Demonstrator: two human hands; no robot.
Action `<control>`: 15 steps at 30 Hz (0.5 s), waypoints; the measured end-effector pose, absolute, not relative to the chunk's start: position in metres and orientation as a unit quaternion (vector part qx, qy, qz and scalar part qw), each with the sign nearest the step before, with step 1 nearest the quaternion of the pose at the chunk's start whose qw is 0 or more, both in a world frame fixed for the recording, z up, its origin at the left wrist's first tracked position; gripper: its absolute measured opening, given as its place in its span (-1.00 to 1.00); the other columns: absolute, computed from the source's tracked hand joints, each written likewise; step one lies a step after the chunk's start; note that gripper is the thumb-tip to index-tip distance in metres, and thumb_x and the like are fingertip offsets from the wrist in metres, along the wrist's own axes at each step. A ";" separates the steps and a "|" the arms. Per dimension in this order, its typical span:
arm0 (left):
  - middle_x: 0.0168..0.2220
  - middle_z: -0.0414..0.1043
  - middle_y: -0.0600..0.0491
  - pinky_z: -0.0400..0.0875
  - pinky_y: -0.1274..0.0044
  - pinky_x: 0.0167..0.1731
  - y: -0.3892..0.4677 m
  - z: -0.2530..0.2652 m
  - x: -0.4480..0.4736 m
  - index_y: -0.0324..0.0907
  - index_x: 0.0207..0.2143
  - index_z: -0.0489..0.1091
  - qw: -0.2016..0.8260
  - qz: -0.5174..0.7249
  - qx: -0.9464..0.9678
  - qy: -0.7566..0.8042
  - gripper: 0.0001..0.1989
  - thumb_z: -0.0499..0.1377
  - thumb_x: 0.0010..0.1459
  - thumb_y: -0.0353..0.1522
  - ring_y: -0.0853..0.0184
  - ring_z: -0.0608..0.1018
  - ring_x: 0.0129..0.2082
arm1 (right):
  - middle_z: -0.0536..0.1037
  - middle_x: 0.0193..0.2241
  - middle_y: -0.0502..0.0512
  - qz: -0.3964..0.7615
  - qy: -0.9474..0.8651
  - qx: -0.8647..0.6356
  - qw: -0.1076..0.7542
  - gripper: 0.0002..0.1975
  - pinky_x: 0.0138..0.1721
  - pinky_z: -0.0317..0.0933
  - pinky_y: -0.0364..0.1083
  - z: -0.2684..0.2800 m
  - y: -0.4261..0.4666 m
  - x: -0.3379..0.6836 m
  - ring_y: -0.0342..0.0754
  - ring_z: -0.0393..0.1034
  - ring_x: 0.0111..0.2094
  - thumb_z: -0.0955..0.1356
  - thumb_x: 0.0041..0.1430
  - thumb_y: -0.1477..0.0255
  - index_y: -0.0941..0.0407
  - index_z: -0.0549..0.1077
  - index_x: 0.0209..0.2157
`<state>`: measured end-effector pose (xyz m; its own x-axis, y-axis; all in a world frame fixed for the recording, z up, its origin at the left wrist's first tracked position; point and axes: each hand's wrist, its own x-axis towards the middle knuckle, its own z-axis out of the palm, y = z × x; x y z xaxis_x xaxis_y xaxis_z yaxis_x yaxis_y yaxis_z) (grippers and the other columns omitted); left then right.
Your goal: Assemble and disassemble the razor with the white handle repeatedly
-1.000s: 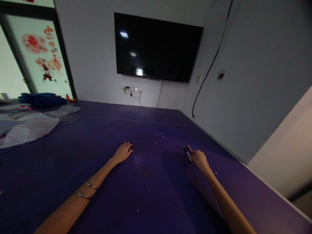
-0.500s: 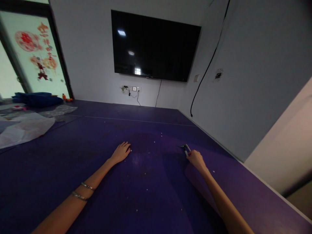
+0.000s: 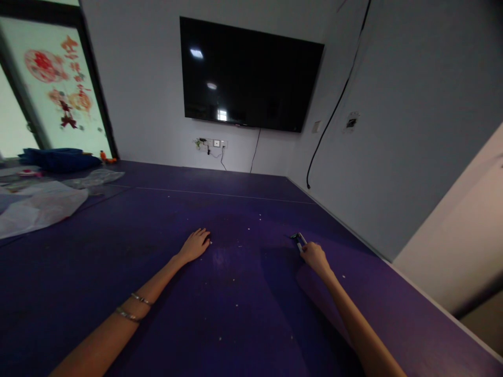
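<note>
My left hand (image 3: pixel 195 245) lies flat on the purple surface (image 3: pixel 236 272), palm down with the fingers stretched out. A tiny white bit (image 3: pixel 211 242) is by its fingertips. Two silver bangles (image 3: pixel 131 308) circle that forearm. Farther right, my right hand (image 3: pixel 315 257) has its fingers closed round a small tool (image 3: pixel 301 241) with two pale, narrow arms and a dark, thin end pointing left. The tool is held at or just above the surface; its exact kind is too small to make out.
Small white specks dot the surface between and around my hands. Clear plastic bags (image 3: pixel 51 204) and a dark blue cloth bundle (image 3: pixel 58 159) lie at the left. A television (image 3: pixel 251 76) hangs on the far wall, and a black cable (image 3: pixel 334 107) dangles along the right wall.
Almost nothing differs. The tool in my right hand has shifted very slightly to the left, while my left hand rests in the same spot.
</note>
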<state>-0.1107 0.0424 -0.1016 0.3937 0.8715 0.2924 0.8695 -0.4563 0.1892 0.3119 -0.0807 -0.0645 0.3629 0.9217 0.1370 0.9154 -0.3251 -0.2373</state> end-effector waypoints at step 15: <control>-0.30 0.54 -0.02 0.36 0.52 -0.19 -0.009 -0.047 0.027 -0.23 -0.34 0.48 0.266 0.331 0.809 0.407 -0.78 0.05 0.10 -0.39 0.33 0.53 -0.28 | 0.59 -0.44 0.17 0.008 -0.615 -0.758 0.220 -0.78 -0.46 0.07 -0.22 -0.030 -0.083 0.247 -0.02 0.47 -0.32 0.27 0.07 0.48 0.13 0.57 -0.41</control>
